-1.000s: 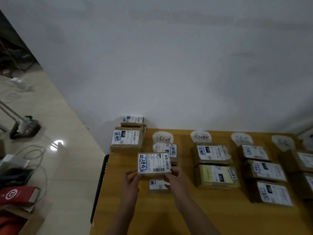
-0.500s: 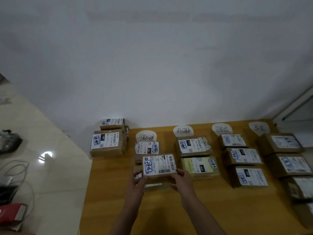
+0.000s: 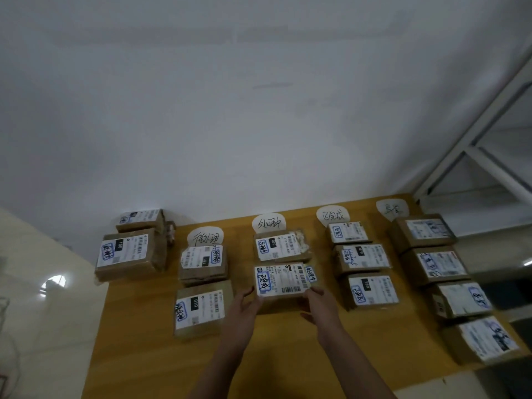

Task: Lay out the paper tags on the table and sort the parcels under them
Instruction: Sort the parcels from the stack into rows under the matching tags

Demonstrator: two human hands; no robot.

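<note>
A brown parcel [image 3: 280, 282] with a white label and blue handwriting is held between both hands, above the second column of the wooden table [image 3: 138, 326]. My left hand [image 3: 244, 308] grips its left edge and my right hand [image 3: 319, 308] grips its right edge. It hides most of another parcel beneath it. Along the far edge lie several round paper tags [image 3: 269, 223] with handwriting, one at the head of each column. Under the third tag [image 3: 332, 216] sit three labelled parcels [image 3: 371, 290].
Two parcels [image 3: 129, 254] are stacked just off the table's left end. The first column holds two parcels [image 3: 201, 308], and the right column holds several [image 3: 460, 300]. A white metal rack [image 3: 489, 156] stands at the right. Bare wood lies along the table's near edge.
Both hands have carried the parcel to the right, from over the first column to over the second. The view has swung right, showing the right column and the rack.
</note>
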